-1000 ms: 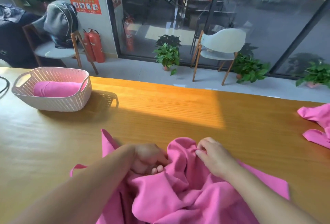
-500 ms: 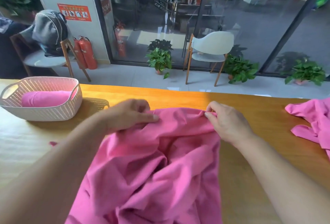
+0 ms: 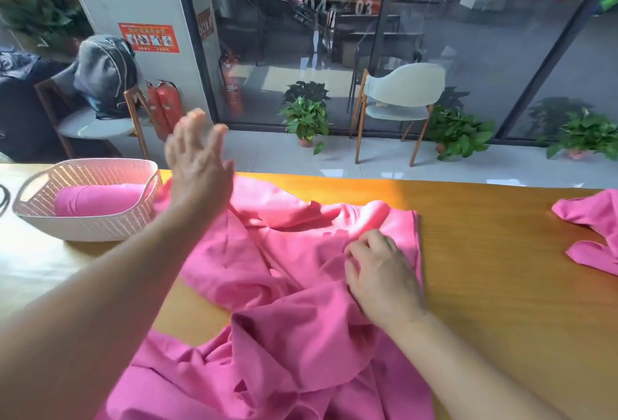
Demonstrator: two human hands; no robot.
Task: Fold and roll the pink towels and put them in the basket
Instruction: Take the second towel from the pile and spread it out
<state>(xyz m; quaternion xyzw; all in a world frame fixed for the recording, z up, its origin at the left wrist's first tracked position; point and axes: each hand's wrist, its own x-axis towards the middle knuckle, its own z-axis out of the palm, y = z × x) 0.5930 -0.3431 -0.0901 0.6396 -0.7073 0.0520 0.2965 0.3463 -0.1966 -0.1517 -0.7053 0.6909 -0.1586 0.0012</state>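
A large pink towel (image 3: pixel 287 286) lies crumpled across the wooden table (image 3: pixel 485 252), reaching from the near edge to the far side. My left hand (image 3: pixel 197 165) is raised above its far left corner with fingers spread and holds nothing. My right hand (image 3: pixel 378 269) rests on the towel near its right edge, fingers curled into the cloth. A white woven basket (image 3: pixel 83 222) stands at the far left with one rolled pink towel (image 3: pixel 97 199) inside. Another pink towel (image 3: pixel 592 229) lies bunched at the right edge.
A black cable (image 3: pixel 3 199) shows at the far left of the table. Beyond the table are chairs, potted plants (image 3: pixel 306 118), fire extinguishers and a glass wall.
The towel has been thrown forward and spread over the table. My left hand let go of the edge and lifted up open. My right hand came down onto the cloth.
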